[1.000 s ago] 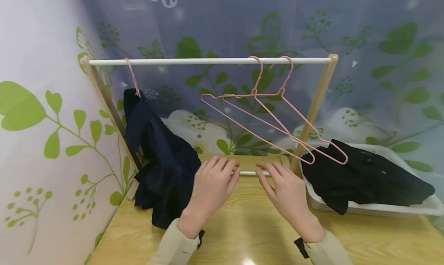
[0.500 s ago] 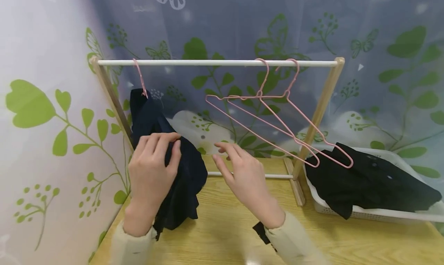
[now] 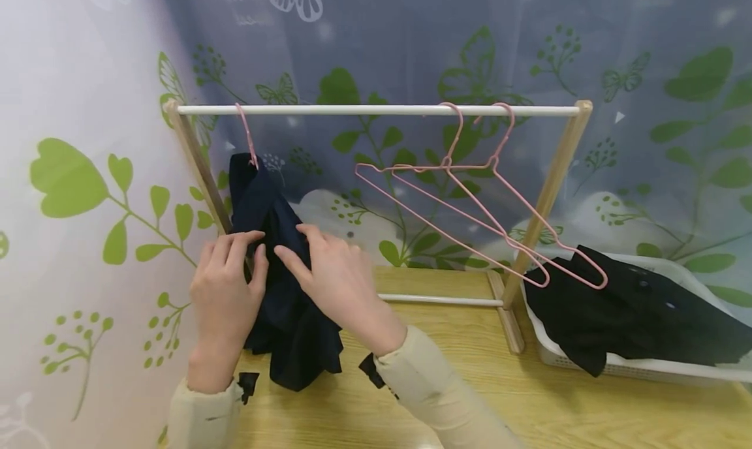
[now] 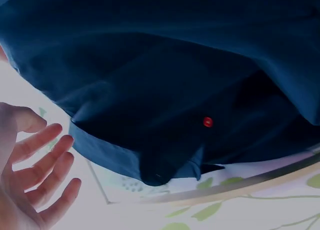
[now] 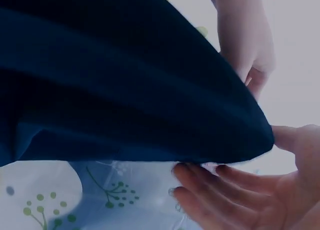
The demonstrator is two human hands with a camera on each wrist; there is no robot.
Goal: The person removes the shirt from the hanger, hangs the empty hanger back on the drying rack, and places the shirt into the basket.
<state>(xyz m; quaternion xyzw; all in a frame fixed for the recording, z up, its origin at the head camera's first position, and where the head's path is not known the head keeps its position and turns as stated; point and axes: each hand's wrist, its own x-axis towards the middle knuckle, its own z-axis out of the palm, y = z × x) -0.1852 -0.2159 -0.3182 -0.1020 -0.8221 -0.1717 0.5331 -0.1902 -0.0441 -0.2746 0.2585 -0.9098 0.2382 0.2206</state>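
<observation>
A dark blue shirt (image 3: 299,344) hangs from a pink hanger (image 3: 248,136) at the rack's left end. In the left wrist view, a small red button (image 4: 207,122) shows on its cloth. My left hand (image 3: 226,292) is at the shirt's left side, fingers loosely bent; in the left wrist view these fingers (image 4: 47,162) hold nothing. My right hand (image 3: 341,279) is at the shirt's right side. In the right wrist view, the right thumb (image 5: 285,139) touches the shirt's edge, and the relaxed fingers lie along its other side.
The rack's white bar (image 3: 364,110) also carries two bare pink hangers (image 3: 449,165) at right. A white basket (image 3: 546,351) with black clothing (image 3: 634,312) stands on the wooden table (image 3: 470,390), right of the rack. A patterned curtain (image 3: 399,38) hangs behind.
Both hands have moved left from the middle to the shirt, the left hand first, then the right. The view has shifted slightly left.
</observation>
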